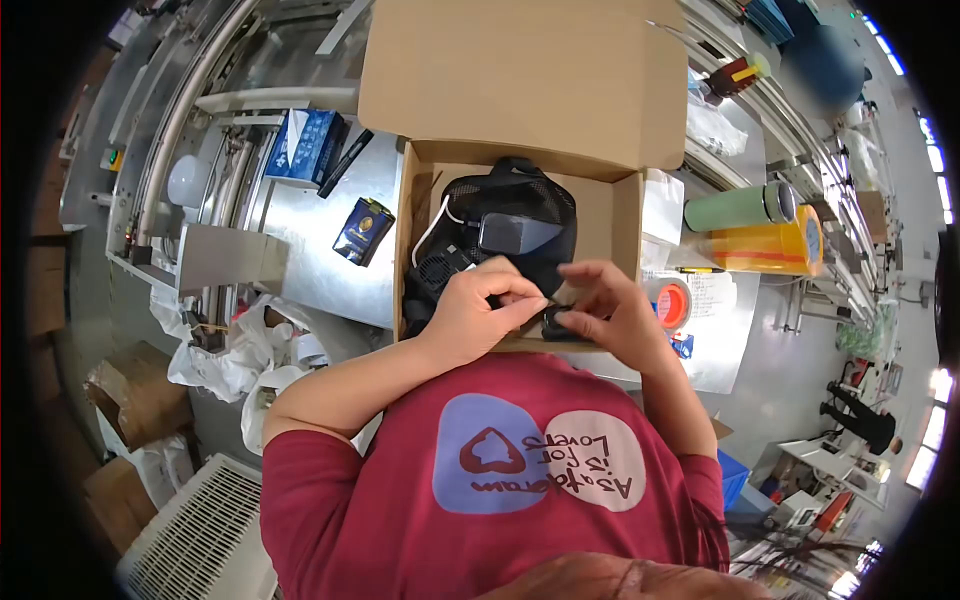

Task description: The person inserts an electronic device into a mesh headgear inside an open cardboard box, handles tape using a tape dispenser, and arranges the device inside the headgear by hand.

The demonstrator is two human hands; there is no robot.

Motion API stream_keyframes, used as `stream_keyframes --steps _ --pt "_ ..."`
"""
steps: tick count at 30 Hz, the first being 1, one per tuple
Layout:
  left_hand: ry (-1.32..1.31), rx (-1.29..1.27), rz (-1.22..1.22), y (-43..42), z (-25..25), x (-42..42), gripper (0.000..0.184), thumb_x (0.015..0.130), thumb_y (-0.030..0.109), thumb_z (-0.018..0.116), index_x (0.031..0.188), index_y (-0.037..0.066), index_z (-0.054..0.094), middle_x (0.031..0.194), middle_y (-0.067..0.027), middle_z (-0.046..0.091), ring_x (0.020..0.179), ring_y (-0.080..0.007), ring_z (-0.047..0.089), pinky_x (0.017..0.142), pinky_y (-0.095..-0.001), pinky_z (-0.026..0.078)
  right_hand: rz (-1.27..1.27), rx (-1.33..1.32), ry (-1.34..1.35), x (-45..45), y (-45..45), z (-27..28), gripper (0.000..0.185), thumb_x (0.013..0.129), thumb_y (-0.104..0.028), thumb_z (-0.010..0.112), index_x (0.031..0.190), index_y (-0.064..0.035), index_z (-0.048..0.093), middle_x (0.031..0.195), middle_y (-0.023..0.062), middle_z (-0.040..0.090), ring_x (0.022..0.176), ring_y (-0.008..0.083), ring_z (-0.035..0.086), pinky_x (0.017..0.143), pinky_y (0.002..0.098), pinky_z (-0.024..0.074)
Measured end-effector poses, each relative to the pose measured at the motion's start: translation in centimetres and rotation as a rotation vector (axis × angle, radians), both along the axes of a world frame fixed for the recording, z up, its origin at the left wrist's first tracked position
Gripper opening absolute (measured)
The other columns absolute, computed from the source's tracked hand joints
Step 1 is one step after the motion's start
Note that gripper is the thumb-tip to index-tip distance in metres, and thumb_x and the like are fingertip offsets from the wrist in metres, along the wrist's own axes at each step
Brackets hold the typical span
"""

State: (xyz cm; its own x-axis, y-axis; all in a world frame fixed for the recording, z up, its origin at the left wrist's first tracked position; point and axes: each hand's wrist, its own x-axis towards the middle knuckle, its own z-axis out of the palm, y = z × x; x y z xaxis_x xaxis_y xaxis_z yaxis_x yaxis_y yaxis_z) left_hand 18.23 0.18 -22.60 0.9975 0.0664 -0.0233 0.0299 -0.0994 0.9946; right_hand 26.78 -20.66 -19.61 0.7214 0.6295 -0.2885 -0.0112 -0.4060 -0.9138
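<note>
An open cardboard box stands in front of me with its lid folded back. Inside lies a black mesh bag with a dark, smooth rectangular device, a white cable and a black item with a round grille. My left hand is over the box's near side, thumb and forefinger pinched together; what they hold is too small to make out. Close to its right, my right hand has curved fingers apart, its thumb beside a small black piece at the near wall.
Left of the box are a dark blue pack, a black marker and a blue tissue box. To the right are a green bottle, a yellow tape roll, an orange-cored tape roll and a written sheet.
</note>
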Motion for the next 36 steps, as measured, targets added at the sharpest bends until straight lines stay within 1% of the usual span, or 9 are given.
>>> stream_keyframes --steps 1,2,5,8,15,18,21,33,36 --pt "0.135 -0.119 -0.029 0.3 -0.1 -0.3 0.008 0.084 0.01 0.074 0.086 0.002 0.072 0.079 -0.0025 0.062 0.074 -0.0096 0.055 0.068 -0.0264 0.043 0.043 0.011 0.015 0.0 0.4 0.0 0.047 0.079 -0.007 0.08 0.119 -0.0017 0.056 0.106 0.0098 0.067 0.079 0.0084 0.064 0.067 0.0243 0.0519" --pt "0.124 -0.154 0.023 0.3 -0.7 -0.5 0.012 0.088 0.012 0.072 0.09 0.0 0.071 0.071 -0.0006 0.061 0.06 -0.0042 0.051 0.054 -0.0216 0.04 0.057 0.037 0.005 -0.2 1.0 -0.1 0.038 0.083 -0.008 0.077 0.115 -0.0007 0.059 0.104 0.0079 0.068 0.08 0.0083 0.063 0.069 0.024 0.0517" --pt "0.374 -0.515 0.088 1.4 -0.8 -0.4 0.013 0.089 0.012 0.072 0.093 0.0 0.07 0.068 0.0 0.06 0.051 -0.0046 0.048 0.046 -0.0206 0.037 -0.033 0.155 0.233 -0.3 2.5 -2.2 0.029 0.087 -0.008 0.073 0.112 0.0 0.06 0.1 0.0051 0.069 0.08 0.0074 0.062 0.072 0.0231 0.051" --pt "0.38 -0.676 0.172 1.2 -2.2 0.1 0.015 0.09 0.013 0.071 0.096 -0.001 0.069 0.065 -0.0007 0.06 0.046 -0.0048 0.047 0.04 -0.0199 0.033 -0.127 0.19 0.323 0.0 3.6 -3.2 0.016 0.09 -0.007 0.07 0.103 -0.0004 0.063 0.092 0.0024 0.068 0.082 0.0069 0.062 0.073 0.0217 0.0504" --pt "0.378 -0.765 0.214 1.5 -3.5 0.5 0.015 0.09 0.012 0.071 0.096 -0.001 0.068 0.065 -0.0017 0.06 0.046 -0.0059 0.049 0.041 -0.0204 0.035 -0.202 0.184 0.29 0.5 4.9 -3.9 0.013 0.091 -0.01 0.071 0.097 -0.0006 0.065 0.086 0.0008 0.067 0.079 0.0052 0.06 0.071 0.0209 0.0489" --pt "0.384 -0.769 0.21 1.6 -3.9 0.7 0.015 0.09 0.012 0.07 0.097 -0.001 0.068 0.064 -0.0018 0.059 0.046 -0.0063 0.049 0.041 -0.0206 0.036 -0.314 0.314 0.279 0.2 6.1 -3.9 0.013 0.091 -0.01 0.071 0.098 -0.0007 0.065 0.086 -0.0006 0.067 0.079 0.0041 0.059 0.07 0.0202 0.048" --pt "0.396 -0.767 0.211 1.4 -4.1 0.9 0.014 0.091 0.011 0.07 0.097 -0.001 0.068 0.064 -0.002 0.059 0.046 -0.0064 0.049 0.042 -0.0207 0.036 -0.18 0.174 0.24 0.8 5.2 -4.3 0.013 0.091 -0.01 0.071 0.098 -0.0007 0.065 0.086 -0.0014 0.066 0.079 0.0032 0.058 0.069 0.0197 0.0471" --pt "0.371 -0.748 0.211 1.4 -4.1 1.0 0.012 0.091 0.01 0.069 0.096 -0.001 0.069 0.065 -0.0023 0.06 0.047 -0.0065 0.049 0.043 -0.0205 0.037 -0.256 0.242 0.236 1.0 6.0 -4.0 0.015 0.091 -0.012 0.071 0.098 0.0 0.065 0.087 0.0006 0.068 0.08 0.0042 0.059 0.072 0.0208 0.0482" --pt "0.387 -0.745 0.206 1.4 -4.0 1.0 0.013 0.091 0.01 0.069 0.096 -0.001 0.069 0.065 -0.0023 0.06 0.046 -0.0066 0.049 0.042 -0.0205 0.037 -0.178 0.097 0.216 1.2 5.3 -4.0 0.014 0.092 -0.012 0.069 0.097 0.0006 0.065 0.087 0.001 0.068 0.08 0.0045 0.06 0.072 0.0208 0.0482"
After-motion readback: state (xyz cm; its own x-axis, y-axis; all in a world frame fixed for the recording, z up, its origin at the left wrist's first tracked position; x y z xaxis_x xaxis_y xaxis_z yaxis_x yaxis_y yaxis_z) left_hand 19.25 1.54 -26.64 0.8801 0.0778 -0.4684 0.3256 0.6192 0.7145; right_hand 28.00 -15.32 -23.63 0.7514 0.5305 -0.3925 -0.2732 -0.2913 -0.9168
